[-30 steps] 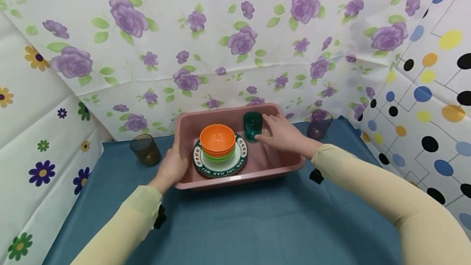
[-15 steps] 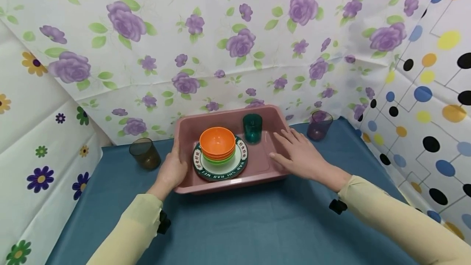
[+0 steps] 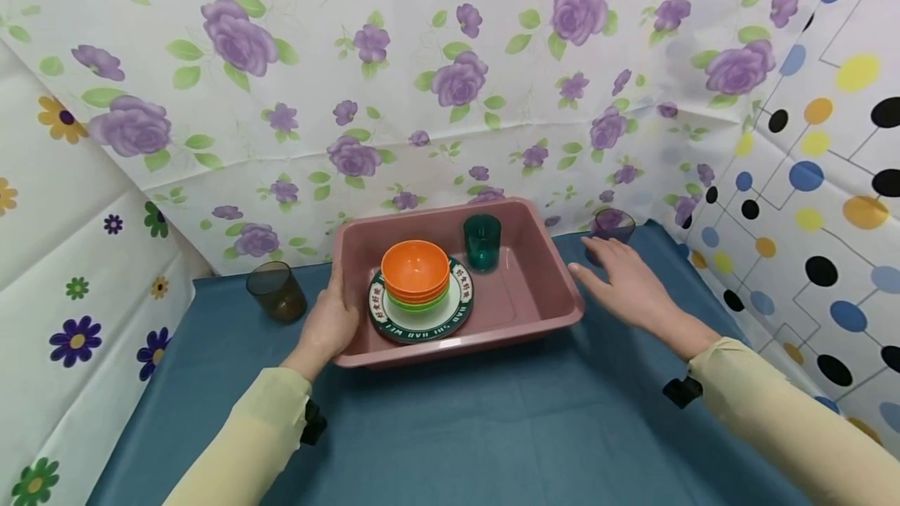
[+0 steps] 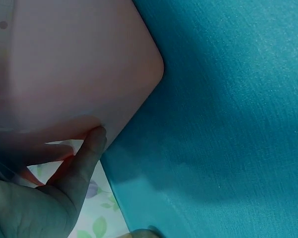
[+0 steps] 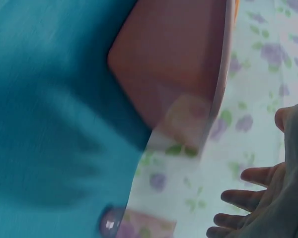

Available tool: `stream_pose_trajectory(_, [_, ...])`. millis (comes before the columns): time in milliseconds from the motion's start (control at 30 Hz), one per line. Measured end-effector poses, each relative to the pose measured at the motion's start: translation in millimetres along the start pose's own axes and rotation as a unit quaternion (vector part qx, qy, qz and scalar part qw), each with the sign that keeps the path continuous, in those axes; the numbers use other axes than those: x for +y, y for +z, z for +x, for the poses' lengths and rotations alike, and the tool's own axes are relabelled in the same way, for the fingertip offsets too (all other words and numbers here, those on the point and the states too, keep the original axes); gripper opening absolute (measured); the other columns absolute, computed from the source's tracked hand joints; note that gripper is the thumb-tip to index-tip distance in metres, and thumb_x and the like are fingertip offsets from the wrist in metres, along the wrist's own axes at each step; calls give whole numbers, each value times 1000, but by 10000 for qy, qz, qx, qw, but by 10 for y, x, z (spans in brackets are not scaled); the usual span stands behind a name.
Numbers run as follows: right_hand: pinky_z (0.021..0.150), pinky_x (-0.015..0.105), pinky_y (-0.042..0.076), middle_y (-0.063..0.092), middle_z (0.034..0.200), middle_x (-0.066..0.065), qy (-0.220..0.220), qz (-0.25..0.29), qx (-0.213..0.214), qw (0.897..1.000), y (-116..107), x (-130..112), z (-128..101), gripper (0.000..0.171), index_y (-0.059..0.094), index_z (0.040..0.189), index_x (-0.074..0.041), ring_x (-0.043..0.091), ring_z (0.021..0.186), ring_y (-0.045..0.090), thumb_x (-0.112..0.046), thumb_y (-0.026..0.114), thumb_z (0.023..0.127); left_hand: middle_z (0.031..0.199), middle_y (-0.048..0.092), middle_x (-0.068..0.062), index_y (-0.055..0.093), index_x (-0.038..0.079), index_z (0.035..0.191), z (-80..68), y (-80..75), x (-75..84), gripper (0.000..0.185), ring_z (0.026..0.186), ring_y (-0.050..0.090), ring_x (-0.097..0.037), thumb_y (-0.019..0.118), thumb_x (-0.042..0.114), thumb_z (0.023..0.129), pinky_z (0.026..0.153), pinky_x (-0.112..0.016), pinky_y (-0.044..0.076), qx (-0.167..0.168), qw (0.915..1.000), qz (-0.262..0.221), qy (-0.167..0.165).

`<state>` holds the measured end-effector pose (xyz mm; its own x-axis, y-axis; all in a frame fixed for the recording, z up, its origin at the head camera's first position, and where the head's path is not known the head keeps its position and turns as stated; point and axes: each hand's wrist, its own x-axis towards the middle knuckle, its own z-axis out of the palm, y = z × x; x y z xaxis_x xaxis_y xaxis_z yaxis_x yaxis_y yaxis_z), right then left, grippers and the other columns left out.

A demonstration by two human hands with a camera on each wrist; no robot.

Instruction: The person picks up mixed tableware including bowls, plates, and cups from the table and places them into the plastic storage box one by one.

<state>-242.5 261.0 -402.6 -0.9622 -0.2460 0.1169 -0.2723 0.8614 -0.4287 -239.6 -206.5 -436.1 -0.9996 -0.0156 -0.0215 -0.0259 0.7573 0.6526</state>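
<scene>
A pink plastic basin point(image 3: 516, 287) holds a white plate with a dark green rim point(image 3: 460, 295). On the plate stand nested bowls, orange ones point(image 3: 415, 264) above green ones point(image 3: 422, 304). A dark green tumbler point(image 3: 482, 243) stands in the basin's back part. My left hand point(image 3: 329, 328) lies against the basin's left end, extended fingers point(image 4: 92, 141) pressing its outer wall. To the right of the basin, my right hand point(image 3: 626, 279) reaches with spread fingers toward a purple tumbler point(image 3: 616, 220), hiding most of it. Nothing is in that hand.
A brown translucent tumbler point(image 3: 277, 292) stands left of the basin, close to my left hand. Blue cloth point(image 3: 478, 420) covers the table. Flowered sheeting point(image 3: 408, 61) rises behind, and a dotted sheet point(image 3: 808, 201) borders the right side.
My right hand has come away from the green tumbler, leaving it in the basin, and has moved right over the rim toward the purple tumbler. My left hand has stayed at the basin's left end.
</scene>
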Motion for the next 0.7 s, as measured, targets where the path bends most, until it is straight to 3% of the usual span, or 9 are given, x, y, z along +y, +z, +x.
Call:
stream_pose_trajectory(433, [107,73,28,29,157,36,849,49,207,9962,-237,647,56,93,21,161,3,57,140,29,-67,39,102,116,64,-28,-14,26,164,11,-14,-19,86,86,73,-31,48,8,106,84,-53,58,-6,10000,65,20])
stream_pose_trajectory(700, [110,74,22,9,164,34,1479,485,-127,9877,-255,951,153,112,-1,162,1,57,146,16,-79,39,94,127,61,-30,-13,27,164,19,0,-14,87,93,72,-34,48,9,106,87,-54,57,-47,9999,66,-66])
